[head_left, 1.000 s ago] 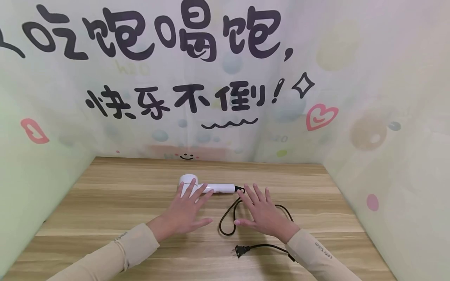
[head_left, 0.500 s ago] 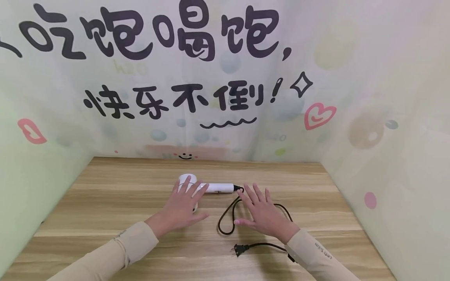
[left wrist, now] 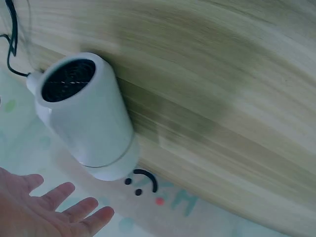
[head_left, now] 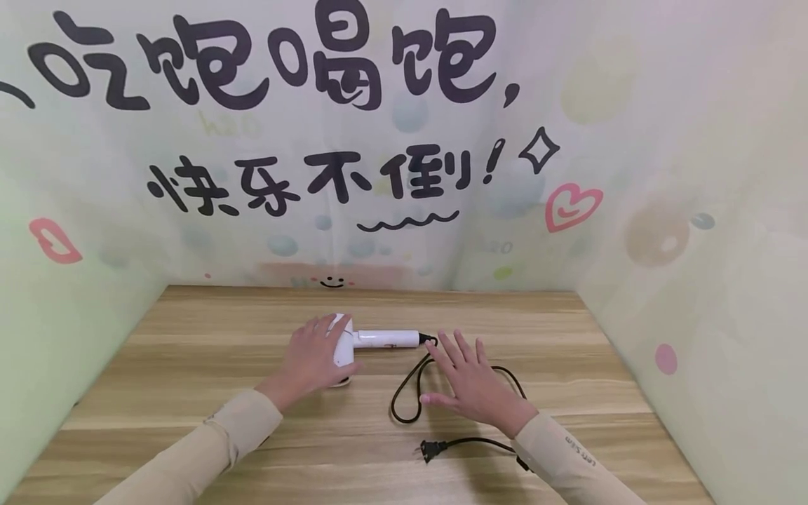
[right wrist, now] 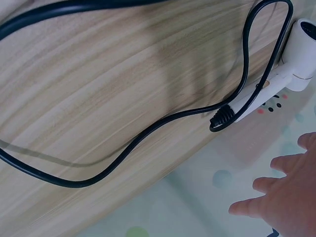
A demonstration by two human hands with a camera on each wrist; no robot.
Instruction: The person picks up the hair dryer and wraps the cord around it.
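Note:
A white hair dryer point(head_left: 386, 339) lies on the wooden table, its handle pointing right in the head view. My left hand point(head_left: 309, 358) is at the left side of the dryer's barrel and hides part of it. In the left wrist view its fingers point(left wrist: 61, 195) are spread and loosely bent, beside the dryer's barrel point(left wrist: 94, 118) with its dark round end. My right hand point(head_left: 473, 382), fingers spread, hovers above the black cord point(head_left: 407, 421) just right of the handle's end. The right wrist view has nothing between the right fingers point(right wrist: 266, 183).
The cord loops across the table and runs under the right forearm. Its two-pin plug point(head_left: 431, 449) lies nearer the front. A printed cloth wall point(head_left: 404, 252) rises behind the table point(head_left: 252, 308), with pale walls at both sides.
My left hand has shifted left off the top of the dryer to the barrel's side, its fingers drawing closer together and bending. My right hand has stayed in place.

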